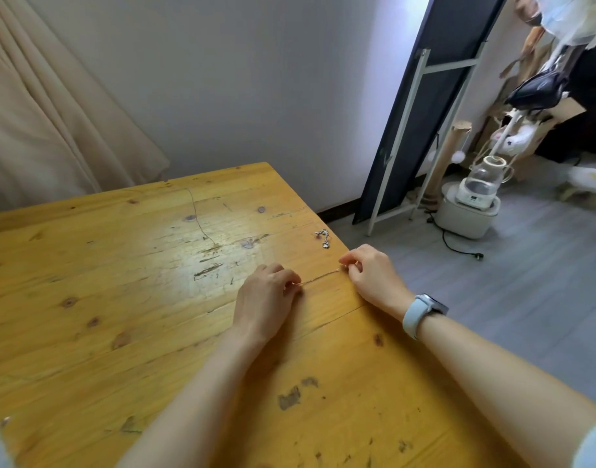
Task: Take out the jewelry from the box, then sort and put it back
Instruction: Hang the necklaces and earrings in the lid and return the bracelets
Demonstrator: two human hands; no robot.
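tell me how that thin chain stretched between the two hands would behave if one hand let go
The thin chain looks very fine, so it would probably go limp and trail from the other hand. It seems light and is only straight because the left hand and right hand pinch its ends. Near the table edge, it might slip off.

Left hand (pixel 267 292) and right hand (pixel 367 271) pinching thin chain (pixel 318 278) taut, wooden table (pixel 121 298), silver bracelet (pixel 323 238) nearby
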